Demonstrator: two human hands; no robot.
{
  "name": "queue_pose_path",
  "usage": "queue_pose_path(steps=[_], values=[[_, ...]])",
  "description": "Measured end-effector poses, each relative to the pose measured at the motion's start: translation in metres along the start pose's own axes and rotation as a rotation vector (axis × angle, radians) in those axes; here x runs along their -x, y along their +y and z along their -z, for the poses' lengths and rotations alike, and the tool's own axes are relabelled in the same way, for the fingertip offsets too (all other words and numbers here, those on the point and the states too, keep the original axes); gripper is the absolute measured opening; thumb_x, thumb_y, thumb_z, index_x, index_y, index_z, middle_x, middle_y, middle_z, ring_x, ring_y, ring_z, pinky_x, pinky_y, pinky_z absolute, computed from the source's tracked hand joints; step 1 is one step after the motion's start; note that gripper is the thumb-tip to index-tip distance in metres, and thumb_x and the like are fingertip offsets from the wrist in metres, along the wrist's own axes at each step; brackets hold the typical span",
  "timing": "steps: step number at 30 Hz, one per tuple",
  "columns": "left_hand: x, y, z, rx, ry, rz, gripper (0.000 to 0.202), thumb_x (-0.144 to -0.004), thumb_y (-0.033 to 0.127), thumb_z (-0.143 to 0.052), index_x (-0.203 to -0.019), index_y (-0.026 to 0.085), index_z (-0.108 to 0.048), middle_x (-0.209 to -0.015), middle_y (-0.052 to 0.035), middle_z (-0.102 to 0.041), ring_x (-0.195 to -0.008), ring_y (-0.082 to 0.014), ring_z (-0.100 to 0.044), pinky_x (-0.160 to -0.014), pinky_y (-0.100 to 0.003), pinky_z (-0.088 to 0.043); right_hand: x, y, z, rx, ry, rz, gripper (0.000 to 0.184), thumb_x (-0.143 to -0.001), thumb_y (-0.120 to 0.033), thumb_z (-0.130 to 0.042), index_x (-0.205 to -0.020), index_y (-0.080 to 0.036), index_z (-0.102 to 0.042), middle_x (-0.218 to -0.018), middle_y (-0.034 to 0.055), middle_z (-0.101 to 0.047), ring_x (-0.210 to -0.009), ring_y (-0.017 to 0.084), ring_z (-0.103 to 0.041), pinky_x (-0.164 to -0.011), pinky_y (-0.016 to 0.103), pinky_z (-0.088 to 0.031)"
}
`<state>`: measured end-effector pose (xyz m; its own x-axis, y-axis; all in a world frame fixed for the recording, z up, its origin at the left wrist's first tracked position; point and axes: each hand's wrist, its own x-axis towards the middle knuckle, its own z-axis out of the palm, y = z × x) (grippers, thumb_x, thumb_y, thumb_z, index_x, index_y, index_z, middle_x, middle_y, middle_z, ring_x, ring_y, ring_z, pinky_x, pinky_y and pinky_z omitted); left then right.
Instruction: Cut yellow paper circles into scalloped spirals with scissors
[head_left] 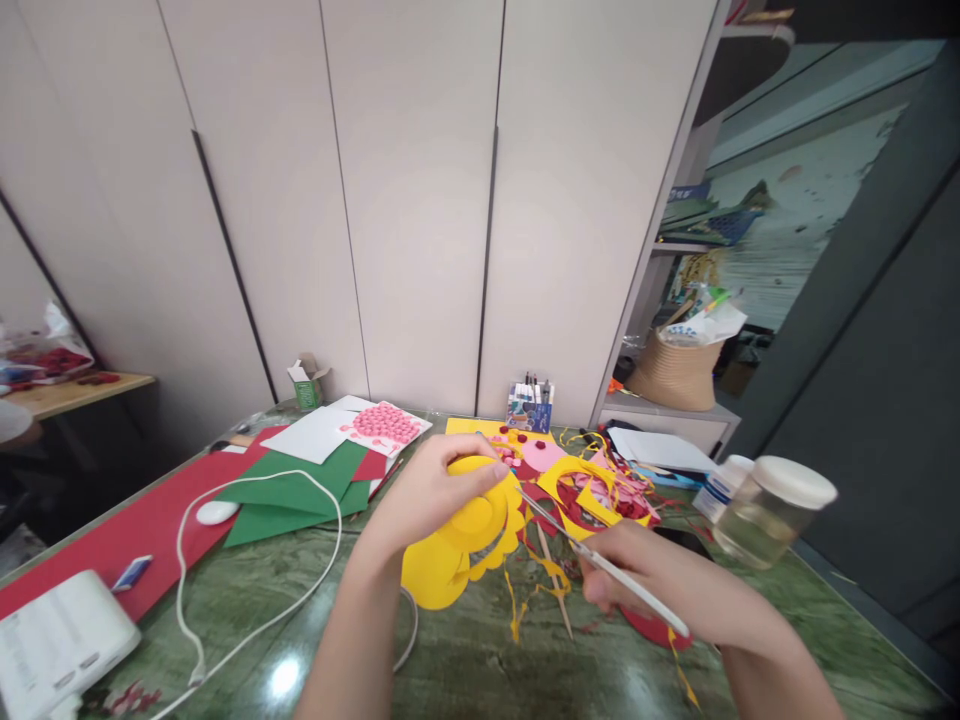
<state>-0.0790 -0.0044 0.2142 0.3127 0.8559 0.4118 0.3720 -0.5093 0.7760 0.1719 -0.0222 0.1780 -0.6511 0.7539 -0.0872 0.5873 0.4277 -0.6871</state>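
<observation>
Head view | yellow paper (459, 530) over bench (487, 665), pinched between left hand's (429, 492) thumb and fingers | right hand (649, 572) wrapped round scissors (624, 582), long axis slanting up-left, tips at paper's right edge, contact unclear | left hand arches over paper; right forearm enters from lower right

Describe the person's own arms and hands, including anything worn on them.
The left hand and right hand wear no gloves. The left forearm and right forearm are bare and slim, narrowing toward the wrists, with no sleeves in view. I see no clear markings.
</observation>
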Motion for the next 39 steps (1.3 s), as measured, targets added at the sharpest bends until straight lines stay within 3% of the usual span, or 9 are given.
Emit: queue_pose_path(steps=[8, 16, 32, 39], values=[[0.002, 0.001, 0.002, 0.016, -0.077, 0.041, 0.018, -0.079, 0.03, -0.054, -0.068, 0.018, -0.062, -0.07, 0.0006, -0.06, -0.065, -0.012, -0.053, -0.059, -0.023, -0.039, 0.002, -0.012, 0.004, 0.021, -0.023, -0.035, 0.021, -0.085, -0.027, -0.051, -0.076, -0.015, -0.067, -0.072, 0.0042, -0.067, -0.064, 0.016, -0.058, -0.056, 0.022, -0.043], [0.001, 0.002, 0.004, 0.023, -0.155, 0.041, 0.015, -0.078, 0.025, -0.053, -0.068, 0.018, -0.062, -0.071, 0.0004, -0.063, -0.068, -0.0126, -0.054, -0.063, -0.023, -0.04, 0.001, -0.005, 0.004, 0.031, -0.063, -0.016, 0.021, -0.086, -0.026, -0.052, -0.081, -0.015, -0.07, -0.073, 0.0041, -0.069, -0.064, 0.015, -0.06, -0.055, 0.02, -0.044], [0.0, -0.001, 0.003, 0.005, -0.137, 0.058, 0.017, -0.077, 0.027, -0.052, -0.067, 0.018, -0.062, -0.069, 0.0002, -0.061, -0.067, -0.0135, -0.053, -0.06, -0.024, -0.04, -0.002, -0.006, 0.003, 0.045, -0.056, -0.053, 0.016, -0.081, -0.017, -0.054, -0.077, -0.015, -0.07, -0.067, 0.0011, -0.067, -0.059, 0.013, -0.057, -0.051, 0.019, -0.039], [0.0, 0.0, 0.001, 0.013, -0.145, 0.048, 0.017, -0.076, 0.027, -0.052, -0.066, 0.017, -0.063, -0.067, 0.0005, -0.059, -0.063, -0.0125, -0.05, -0.055, -0.022, -0.037, -0.001, -0.008, 0.003, 0.063, -0.046, -0.033, 0.019, -0.084, -0.021, -0.052, -0.077, -0.015, -0.068, -0.069, 0.0024, -0.066, -0.061, 0.014, -0.057, -0.052, 0.02, -0.04]])
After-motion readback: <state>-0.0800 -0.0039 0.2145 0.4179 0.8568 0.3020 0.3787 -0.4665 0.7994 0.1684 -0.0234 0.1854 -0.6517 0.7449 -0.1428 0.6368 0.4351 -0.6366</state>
